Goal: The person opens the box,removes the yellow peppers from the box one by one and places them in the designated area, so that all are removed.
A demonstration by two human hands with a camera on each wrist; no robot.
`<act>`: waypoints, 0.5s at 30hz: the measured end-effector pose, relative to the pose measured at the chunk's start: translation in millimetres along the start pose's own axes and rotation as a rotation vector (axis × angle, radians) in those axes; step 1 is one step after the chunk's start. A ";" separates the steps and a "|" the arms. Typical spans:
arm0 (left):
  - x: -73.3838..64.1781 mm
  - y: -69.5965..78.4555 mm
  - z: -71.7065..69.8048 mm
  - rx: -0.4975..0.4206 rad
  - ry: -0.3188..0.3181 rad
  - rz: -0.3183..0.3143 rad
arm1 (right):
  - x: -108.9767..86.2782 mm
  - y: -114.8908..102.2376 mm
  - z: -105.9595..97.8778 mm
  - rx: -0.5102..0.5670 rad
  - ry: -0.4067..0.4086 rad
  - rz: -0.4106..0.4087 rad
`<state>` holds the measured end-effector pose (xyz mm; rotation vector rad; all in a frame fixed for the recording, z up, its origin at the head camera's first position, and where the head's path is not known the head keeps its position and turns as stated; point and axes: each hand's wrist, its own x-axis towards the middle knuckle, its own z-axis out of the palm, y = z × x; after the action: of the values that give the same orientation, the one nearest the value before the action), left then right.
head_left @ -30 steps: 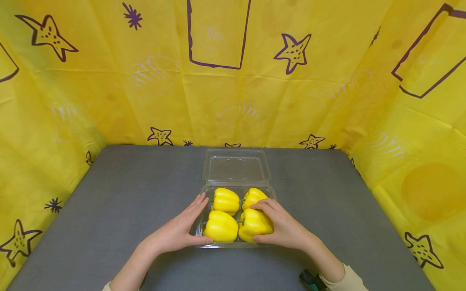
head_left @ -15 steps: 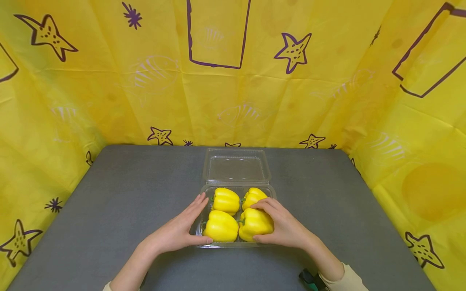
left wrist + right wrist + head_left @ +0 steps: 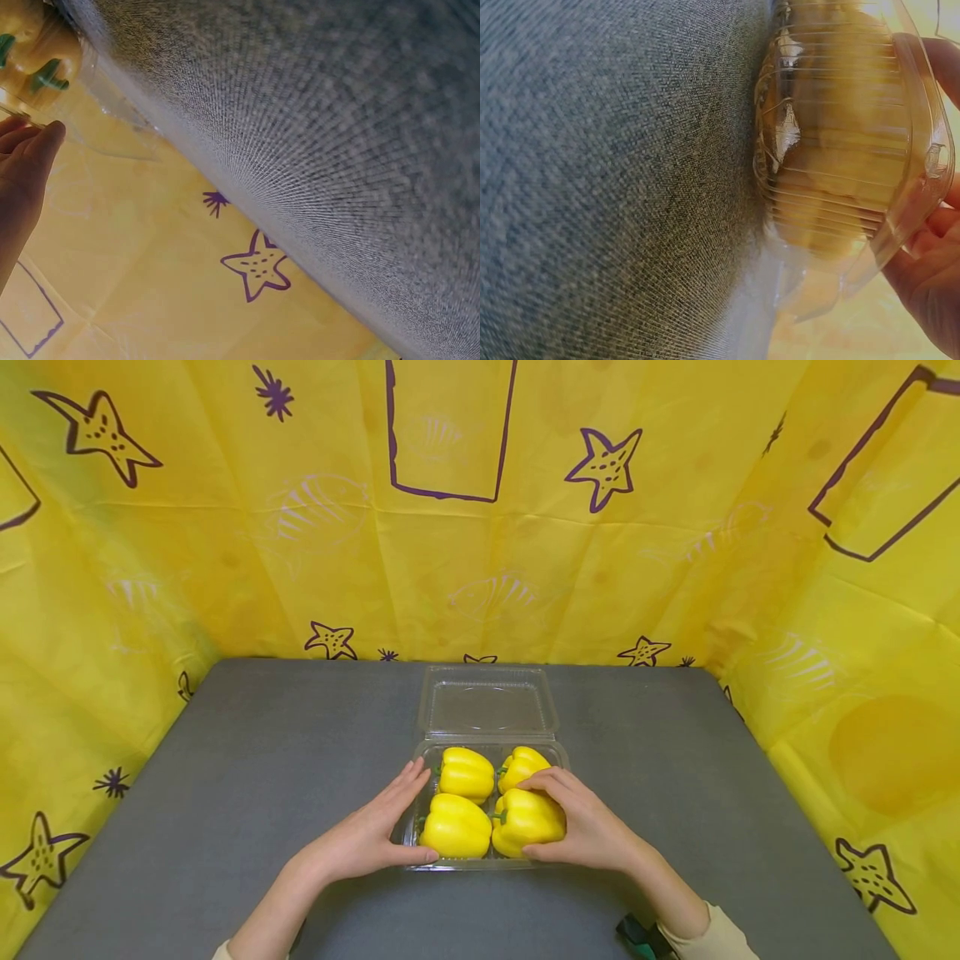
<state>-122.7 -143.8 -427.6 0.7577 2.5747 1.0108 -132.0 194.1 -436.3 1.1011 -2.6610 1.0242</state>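
A clear plastic clamshell container (image 3: pixel 414 852) stands on the grey table, its lid (image 3: pixel 487 703) folded back behind it. Yellow bell peppers with green stems sit inside in two rows. My right hand (image 3: pixel 592 825) curls its fingers and thumb round the front right bell pepper (image 3: pixel 521 822). The front left bell pepper (image 3: pixel 454 828) lies beside my left hand (image 3: pixel 363 831), whose straight fingers touch the container's left rim, thumb at the front. Behind are another bell pepper (image 3: pixel 466 774) and the back right bell pepper (image 3: pixel 521 764), partly covered by my right fingers.
Grey cloth covers the table (image 3: pixel 247 760). A yellow curtain (image 3: pixel 480 560) with purple starfish and pale fish drawings surrounds its back and sides. A black strap (image 3: pixel 636 933) shows near my right forearm.
The front right bell pepper shifts very slightly to the right in my right hand. My left hand, the container and the other peppers stay in place.
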 end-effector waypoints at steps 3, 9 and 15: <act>-0.1 -0.1 0.1 -0.002 -0.002 0.002 | -0.2 -0.1 -0.1 0.009 -0.001 0.013; 0.1 -0.6 0.0 -0.008 -0.007 -0.003 | -0.7 0.6 0.0 0.010 0.009 0.009; 0.4 -0.5 0.4 -0.009 -0.006 -0.003 | -0.9 1.0 0.0 0.015 0.007 0.012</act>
<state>-123.0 -143.6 -428.3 0.7533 2.5640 1.0169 -132.0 195.1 -437.1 1.0832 -2.6619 1.0505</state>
